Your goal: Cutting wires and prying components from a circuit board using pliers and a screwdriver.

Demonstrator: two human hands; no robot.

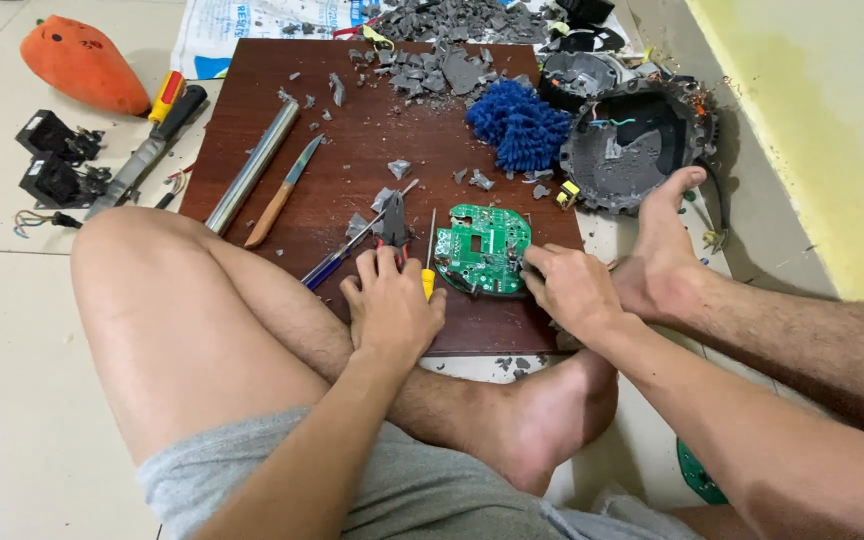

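A round green circuit board lies on a dark brown wooden board on the floor. My right hand grips the circuit board's right edge. My left hand rests just left of it, closed around the handles of red-handled pliers whose jaws point away from me. A yellow-handled screwdriver lies between my left hand and the circuit board. My bare legs and feet are folded under both arms.
On the wooden board lie a metal tube, a knife, grey plastic shards and a blue fluffy pad. A round black housing sits right. Black parts, a cleaver and an orange plush lie left.
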